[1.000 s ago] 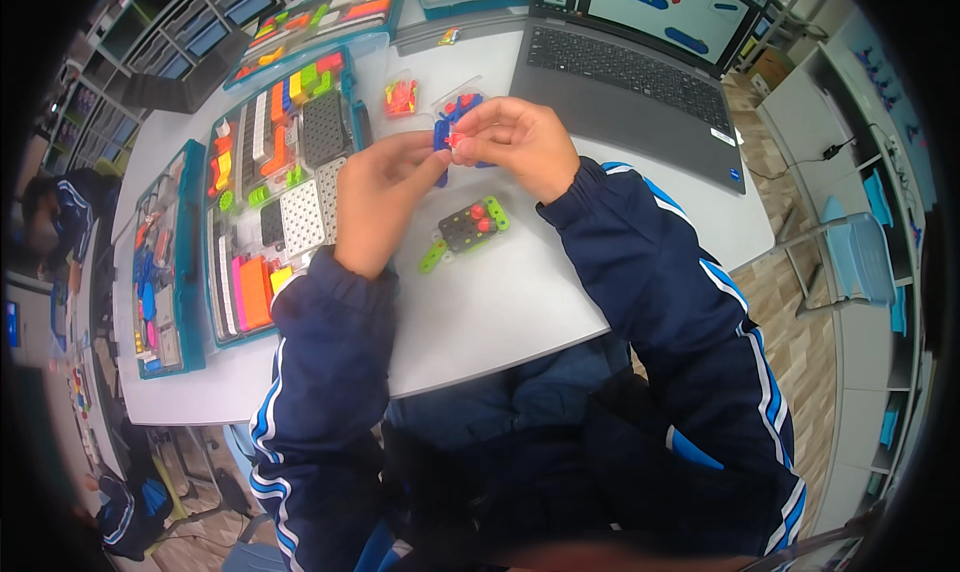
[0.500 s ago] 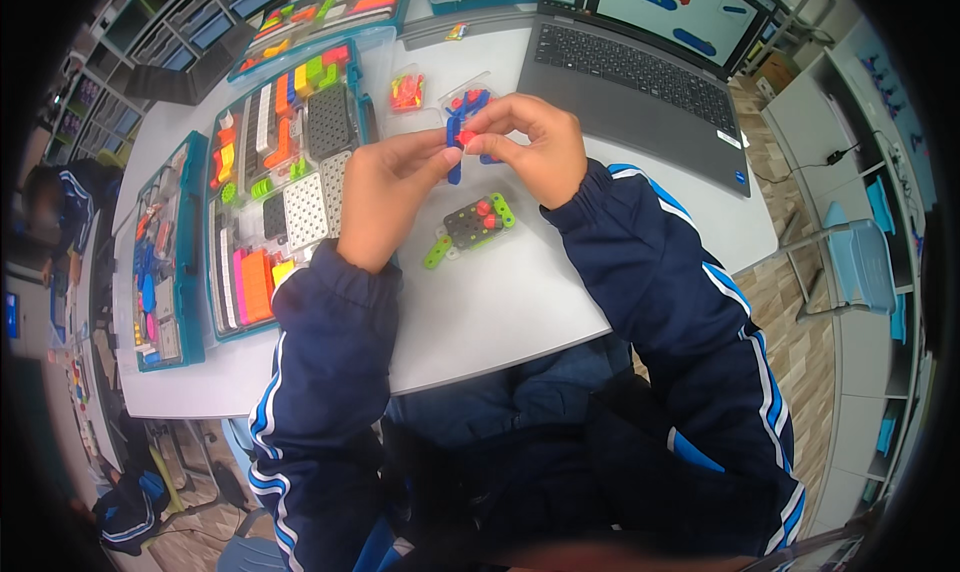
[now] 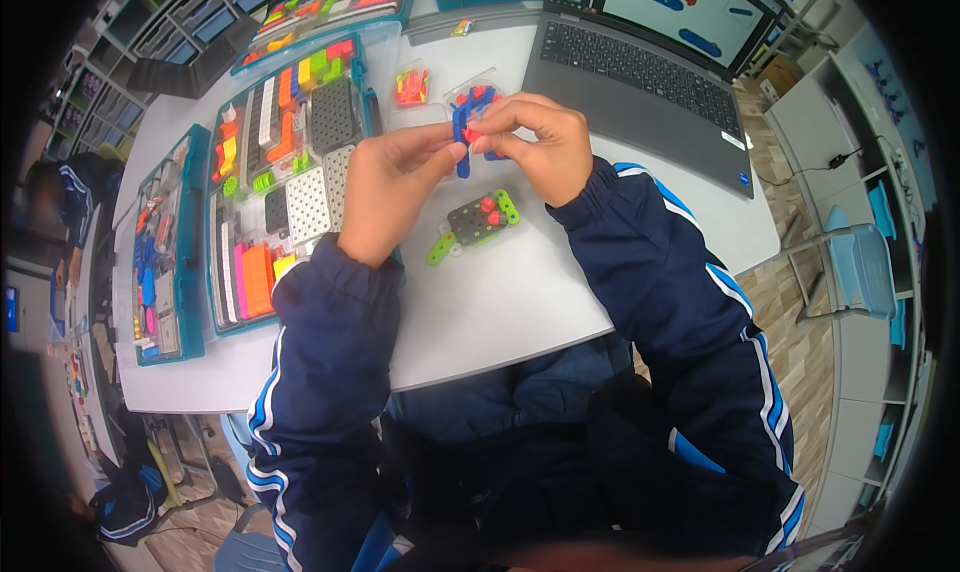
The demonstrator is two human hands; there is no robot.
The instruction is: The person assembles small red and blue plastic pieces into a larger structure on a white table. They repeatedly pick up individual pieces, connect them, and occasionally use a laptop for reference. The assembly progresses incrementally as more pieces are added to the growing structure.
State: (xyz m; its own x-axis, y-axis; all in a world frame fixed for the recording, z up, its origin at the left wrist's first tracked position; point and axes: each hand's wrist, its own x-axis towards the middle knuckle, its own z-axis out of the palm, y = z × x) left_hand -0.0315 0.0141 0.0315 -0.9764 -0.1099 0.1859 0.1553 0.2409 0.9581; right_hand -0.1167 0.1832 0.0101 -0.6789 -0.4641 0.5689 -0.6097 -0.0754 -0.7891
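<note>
My left hand [image 3: 398, 180] pinches an upright blue toy building beam [image 3: 463, 163] between thumb and fingers. At the beam's right side, my right hand [image 3: 548, 148] has its fingertips closed on a small red connector peg [image 3: 473, 136], which touches the beam. Other blue pieces show behind the fingers, partly hidden. Below the hands, a small assembly [image 3: 468, 222] lies on the table: a dark grey plate with green links at both ends and red pegs on its right part.
A gray laptop [image 3: 640, 97] at the far right displays blue beams and a red part. Small clear boxes of red and orange pegs [image 3: 411, 87] lie beyond my hands. To the left stand an open case of building parts [image 3: 262, 202] and its parts-filled lid [image 3: 165, 262] on the white table [image 3: 480, 327].
Both hands keep the same pinch on the blue beam and red peg, with only slight finger movement. The whole view has shifted a little.
</note>
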